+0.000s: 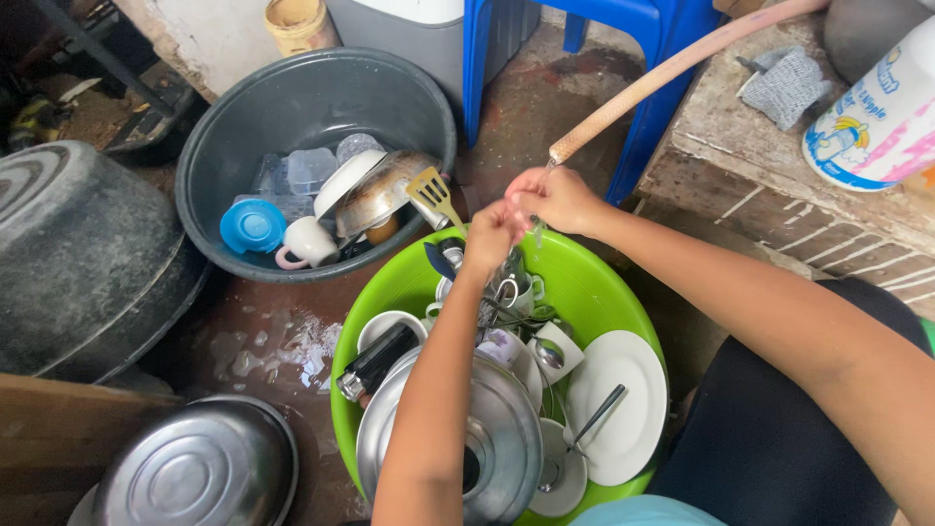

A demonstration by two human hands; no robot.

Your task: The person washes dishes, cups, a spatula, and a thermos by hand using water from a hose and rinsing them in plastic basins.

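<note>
Head view, largest first: overturned dark tub [78, 253] at left; grey basin [292, 97] at upper left holding cups, a pan and a spatula; green basin [594, 282] at centre, crowded with plates, a steel lid [497, 438] and mugs. Hose [662, 73] slants from upper right, its mouth just above the hands. Left hand [492, 234] and right hand [555, 198] are pressed together, fingers curled, above the green basin; whether they hold anything cannot be told.

Both arms reaching forward, left hand [492, 237] and right hand [557, 200] touching, fingers curled together.
</note>
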